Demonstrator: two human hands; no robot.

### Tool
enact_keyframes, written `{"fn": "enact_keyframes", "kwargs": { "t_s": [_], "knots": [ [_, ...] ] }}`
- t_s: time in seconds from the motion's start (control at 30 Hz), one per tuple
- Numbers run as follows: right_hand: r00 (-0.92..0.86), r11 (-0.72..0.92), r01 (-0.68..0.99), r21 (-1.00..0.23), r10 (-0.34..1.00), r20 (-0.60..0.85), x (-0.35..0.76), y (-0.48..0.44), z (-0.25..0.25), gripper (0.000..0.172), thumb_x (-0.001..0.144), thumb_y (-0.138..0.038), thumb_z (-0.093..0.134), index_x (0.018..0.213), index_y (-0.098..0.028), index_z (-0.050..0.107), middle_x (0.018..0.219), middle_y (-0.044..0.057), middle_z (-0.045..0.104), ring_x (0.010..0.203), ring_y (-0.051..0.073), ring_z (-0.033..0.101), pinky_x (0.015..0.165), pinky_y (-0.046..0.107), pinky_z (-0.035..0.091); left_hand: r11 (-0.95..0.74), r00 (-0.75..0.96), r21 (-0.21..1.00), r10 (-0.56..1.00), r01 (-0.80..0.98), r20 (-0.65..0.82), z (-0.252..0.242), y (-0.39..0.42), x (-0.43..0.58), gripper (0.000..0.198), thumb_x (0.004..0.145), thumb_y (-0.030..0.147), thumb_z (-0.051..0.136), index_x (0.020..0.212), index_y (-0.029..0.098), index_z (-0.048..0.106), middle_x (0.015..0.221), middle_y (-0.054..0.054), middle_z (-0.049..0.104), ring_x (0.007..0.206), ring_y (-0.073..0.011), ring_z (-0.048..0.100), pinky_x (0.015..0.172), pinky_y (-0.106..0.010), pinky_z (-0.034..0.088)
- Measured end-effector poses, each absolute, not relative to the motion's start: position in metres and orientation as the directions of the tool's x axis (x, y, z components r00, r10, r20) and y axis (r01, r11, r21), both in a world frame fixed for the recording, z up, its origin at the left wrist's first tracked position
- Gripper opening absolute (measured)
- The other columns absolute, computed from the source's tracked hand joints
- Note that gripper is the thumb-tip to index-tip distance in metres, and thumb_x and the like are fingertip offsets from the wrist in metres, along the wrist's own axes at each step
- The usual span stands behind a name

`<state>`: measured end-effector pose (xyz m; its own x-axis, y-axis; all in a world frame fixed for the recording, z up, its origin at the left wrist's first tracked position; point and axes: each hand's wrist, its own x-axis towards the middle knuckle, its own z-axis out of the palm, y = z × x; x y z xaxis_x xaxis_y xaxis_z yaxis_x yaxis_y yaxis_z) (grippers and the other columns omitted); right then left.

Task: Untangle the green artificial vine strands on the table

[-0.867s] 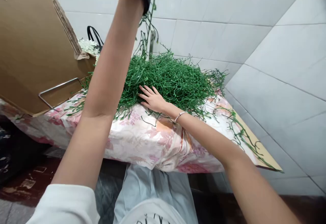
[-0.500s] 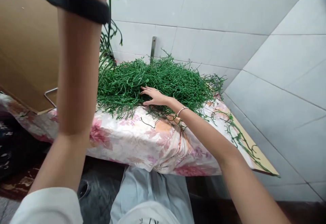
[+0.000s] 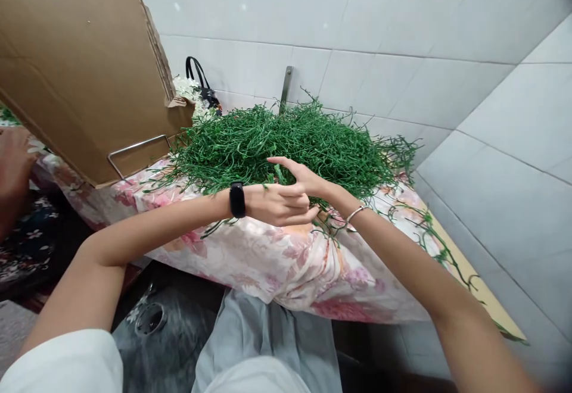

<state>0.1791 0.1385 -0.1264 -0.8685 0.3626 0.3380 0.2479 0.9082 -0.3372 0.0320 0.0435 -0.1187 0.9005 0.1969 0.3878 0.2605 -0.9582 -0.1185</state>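
A large tangled heap of thin green branching stems [image 3: 286, 137] lies on the flowered cloth [image 3: 250, 262]. My left hand [image 3: 283, 203], with a black watch at its wrist, is at the heap's front edge. Its fingers are curled, and what they close on is hidden. Behind and partly covered by it, my right hand [image 3: 308, 177] meets it from the right, a thin bracelet on that wrist. One finger of the right hand is stretched out over the stems; the others are mostly hidden. A little green shows between the two hands.
A big cardboard sheet [image 3: 84, 65] leans at the left, by a bent metal wire [image 3: 138, 146]. White flowers [image 3: 190, 89] and a black-handled bag [image 3: 208, 89] are behind it. Loose stems [image 3: 442, 250] lie at the right edge. Another person's arm [image 3: 13, 170] shows at far left.
My left hand has come down from high up at the left, where long green stems hung beside it, to my right hand at the heap. The view has shifted left.
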Motion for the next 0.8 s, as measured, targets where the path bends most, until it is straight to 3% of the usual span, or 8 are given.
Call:
{"fn": "enact_keyframes", "kwargs": {
  "t_s": [0.13,0.27,0.37,0.47,0.57,0.7,0.8],
  "knots": [
    [-0.881,0.775,0.134,-0.617,0.378,0.283,0.182,0.142,-0.108,0.053,0.077,-0.020,0.052,0.127,-0.022,0.035,0.139,0.007,0.037,0.129,0.018,0.035,0.107,0.045,0.028,-0.984,0.942,-0.086,0.123,0.157,0.313,-0.130,0.065,0.042,0.030,0.083,0.015,0.036,0.097,0.024,0.060,0.085,-0.007,0.062,0.082,-0.0155,0.053,0.083,-0.026,0.039],
    [-0.882,0.527,0.097,-0.844,0.438,0.172,0.184,0.144,-0.092,0.050,0.079,-0.020,0.051,0.127,-0.020,0.035,0.135,0.009,0.043,0.127,0.017,0.038,0.106,0.042,0.030,-0.937,0.965,-0.305,0.097,0.171,0.244,-0.130,0.081,0.045,0.035,0.087,0.013,0.028,0.101,0.020,0.060,0.086,-0.009,0.062,0.085,-0.0157,0.053,0.084,-0.026,0.037],
    [-0.856,0.389,0.035,-0.921,0.488,0.174,0.190,0.143,-0.083,0.048,0.081,-0.021,0.049,0.126,-0.017,0.035,0.128,0.012,0.051,0.119,0.015,0.047,0.106,0.039,0.031,-0.853,0.937,-0.431,0.167,0.294,0.308,-0.134,0.089,0.046,0.037,0.089,0.012,0.025,0.106,0.012,0.057,0.080,-0.010,0.062,0.080,-0.0157,0.053,0.080,-0.028,0.037],
    [-0.779,0.379,-0.026,-0.925,0.572,0.256,0.201,0.141,-0.076,0.042,0.079,-0.020,0.051,0.120,-0.018,0.042,0.121,0.009,0.057,0.114,0.015,0.052,0.104,0.037,0.035,-0.782,0.888,-0.465,0.236,0.415,0.395,-0.142,0.096,0.053,0.034,0.091,0.015,0.025,0.108,0.009,0.054,0.078,-0.009,0.062,0.079,-0.0156,0.052,0.077,-0.028,0.036],
    [-0.623,0.477,-0.028,-0.878,0.678,0.389,0.218,0.139,-0.076,0.034,0.078,-0.020,0.052,0.111,-0.019,0.049,0.112,0.006,0.061,0.104,0.014,0.057,0.096,0.035,0.042,-0.734,0.808,-0.415,0.307,0.538,0.504,-0.150,0.102,0.064,0.033,0.092,0.024,0.029,0.108,0.009,0.054,0.080,-0.008,0.062,0.080,-0.0160,0.052,0.076,-0.028,0.036],
    [-0.379,0.639,0.167,-0.751,0.745,0.549,0.246,0.126,-0.089,0.018,0.079,-0.023,0.050,0.095,-0.016,0.056,0.095,0.006,0.065,0.088,0.012,0.061,0.084,0.032,0.047,-0.745,0.748,-0.334,0.319,0.577,0.582,-0.155,0.108,0.075,0.032,0.092,0.029,0.032,0.108,0.010,0.053,0.080,-0.007,0.060,0.078,-0.0153,0.051,0.074,-0.027,0.037],
    [-0.305,0.726,0.383,-0.572,0.683,0.663,0.266,0.114,-0.105,0.017,0.082,-0.029,0.050,0.090,-0.016,0.059,0.089,0.005,0.065,0.082,0.014,0.061,0.079,0.031,0.047,-0.769,0.737,-0.310,0.291,0.559,0.610,-0.154,0.113,0.077,0.031,0.091,0.029,0.033,0.108,0.010,0.052,0.080,-0.007,0.060,0.077,-0.0145,0.051,0.074,-0.026,0.038]
  ]
}}
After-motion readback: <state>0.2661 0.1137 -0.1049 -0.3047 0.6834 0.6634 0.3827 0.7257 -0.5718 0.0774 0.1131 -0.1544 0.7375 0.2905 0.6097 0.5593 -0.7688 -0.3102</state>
